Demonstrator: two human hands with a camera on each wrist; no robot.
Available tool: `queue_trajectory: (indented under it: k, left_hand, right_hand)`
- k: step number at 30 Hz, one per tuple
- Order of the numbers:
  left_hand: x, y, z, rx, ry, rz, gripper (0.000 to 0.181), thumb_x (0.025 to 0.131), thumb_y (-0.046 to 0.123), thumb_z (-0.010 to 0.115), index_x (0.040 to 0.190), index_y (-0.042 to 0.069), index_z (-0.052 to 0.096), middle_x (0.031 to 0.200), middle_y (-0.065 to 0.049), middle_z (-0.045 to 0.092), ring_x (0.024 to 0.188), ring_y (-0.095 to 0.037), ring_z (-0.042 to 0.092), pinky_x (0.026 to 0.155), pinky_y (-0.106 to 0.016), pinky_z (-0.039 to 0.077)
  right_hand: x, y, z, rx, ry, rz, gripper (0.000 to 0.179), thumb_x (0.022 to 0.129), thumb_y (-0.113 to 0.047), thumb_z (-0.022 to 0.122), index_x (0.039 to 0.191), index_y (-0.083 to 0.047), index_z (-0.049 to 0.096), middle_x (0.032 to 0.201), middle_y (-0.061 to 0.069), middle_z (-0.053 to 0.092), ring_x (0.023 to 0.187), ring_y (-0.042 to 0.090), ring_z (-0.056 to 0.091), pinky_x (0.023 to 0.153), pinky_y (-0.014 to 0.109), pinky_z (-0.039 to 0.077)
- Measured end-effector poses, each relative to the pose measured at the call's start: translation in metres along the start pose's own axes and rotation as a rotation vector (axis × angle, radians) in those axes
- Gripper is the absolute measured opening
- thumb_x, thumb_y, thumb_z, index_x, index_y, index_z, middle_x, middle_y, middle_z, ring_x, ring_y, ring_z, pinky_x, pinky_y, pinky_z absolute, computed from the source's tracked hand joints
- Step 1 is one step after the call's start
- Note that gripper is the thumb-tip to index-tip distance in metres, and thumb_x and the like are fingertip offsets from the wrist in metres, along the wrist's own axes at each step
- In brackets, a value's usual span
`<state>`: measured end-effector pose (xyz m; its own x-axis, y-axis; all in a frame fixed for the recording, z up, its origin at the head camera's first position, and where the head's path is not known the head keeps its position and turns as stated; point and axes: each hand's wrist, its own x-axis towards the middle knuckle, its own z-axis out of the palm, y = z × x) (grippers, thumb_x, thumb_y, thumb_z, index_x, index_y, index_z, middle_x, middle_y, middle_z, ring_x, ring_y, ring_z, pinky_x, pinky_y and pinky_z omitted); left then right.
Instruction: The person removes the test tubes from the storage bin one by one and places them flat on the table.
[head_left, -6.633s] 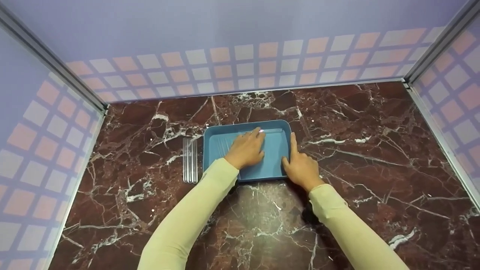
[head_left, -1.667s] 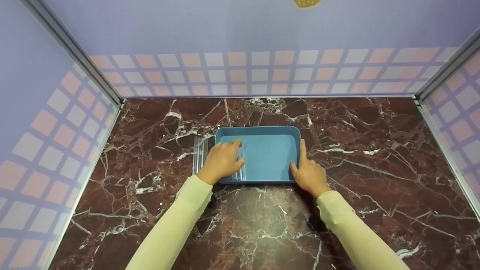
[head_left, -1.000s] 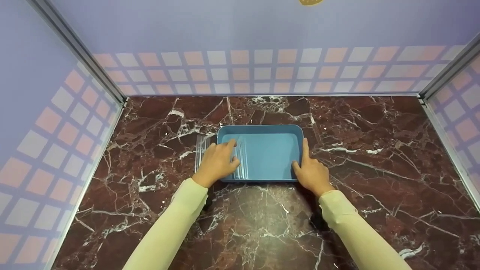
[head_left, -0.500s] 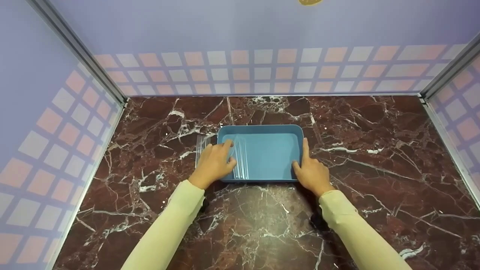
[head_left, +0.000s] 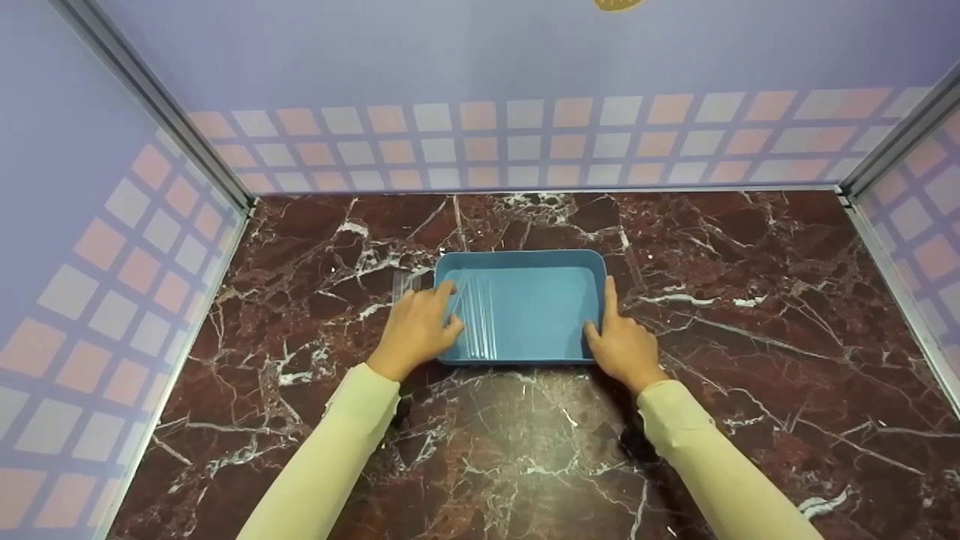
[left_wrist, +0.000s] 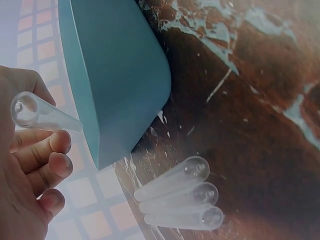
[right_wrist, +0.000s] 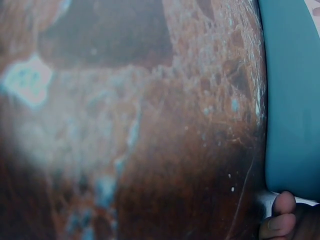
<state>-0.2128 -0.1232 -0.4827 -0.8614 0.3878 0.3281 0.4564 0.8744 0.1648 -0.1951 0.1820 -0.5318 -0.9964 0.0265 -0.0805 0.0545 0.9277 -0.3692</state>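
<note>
My left hand [head_left: 411,330] is at the left wall of a blue rectangular tray [head_left: 551,315]. Between its thumb and fingers it pinches a clear test tube [left_wrist: 47,116], which slants over the rim. More clear test tubes [head_left: 481,319] lie side by side inside the tray's left part. On the tabletop just left of the tray, three test tubes [left_wrist: 177,192] show in the left wrist view, mostly covered by the hand in the head view. My right hand [head_left: 622,345] grips the tray's right wall near the front corner, thumb inside, index finger straight along the outside.
The tray sits on a dark red marbled tabletop [head_left: 712,390] with white veins. Purple panels [head_left: 480,67] with pink and white squares enclose it at the back and both sides.
Over the last second my left hand has drawn leftward from inside the tray to its left rim. Compared with the oldest frame, more tubes lie grouped in the tray's left part. My right hand stays put.
</note>
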Motion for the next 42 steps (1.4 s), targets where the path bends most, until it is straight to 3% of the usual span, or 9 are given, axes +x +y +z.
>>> queue_trajectory:
  k: [22, 31, 42]
  left_hand:
    - [-0.009, -0.014, -0.003, 0.004, 0.045, -0.037, 0.031, 0.071, 0.017, 0.058, 0.1, 0.01, 0.057, 0.077, -0.004, 0.067, 0.059, -0.026, 0.057, 0.063, -0.04, 0.043]
    - [-0.014, -0.019, -0.004, 0.009, 0.06, -0.051, 0.031, 0.072, 0.017, 0.057, 0.102, 0.009, 0.057, 0.063, -0.005, 0.059, 0.052, -0.024, 0.049, 0.06, -0.041, 0.042]
    - [-0.02, -0.026, -0.004, 0.006, 0.062, -0.075, 0.029, 0.072, 0.016, 0.057, 0.1, 0.009, 0.056, 0.06, -0.006, 0.056, 0.05, -0.025, 0.047, 0.055, -0.042, 0.04]
  right_hand:
    - [-0.001, 0.001, 0.001, 0.0, 0.023, -0.015, 0.079, 0.089, -0.042, 0.043, 0.147, -0.017, -0.004, 0.075, 0.021, 0.066, 0.055, 0.03, 0.058, 0.048, 0.044, 0.04]
    - [0.0, 0.001, 0.002, 0.003, 0.028, -0.012, 0.08, 0.089, -0.042, 0.044, 0.147, -0.017, -0.004, 0.078, 0.023, 0.065, 0.059, 0.033, 0.06, 0.051, 0.046, 0.042]
    - [-0.001, 0.001, 0.001, -0.002, 0.012, -0.007, 0.079, 0.089, -0.042, 0.043, 0.147, -0.017, -0.005, 0.074, 0.021, 0.065, 0.055, 0.03, 0.057, 0.047, 0.042, 0.039]
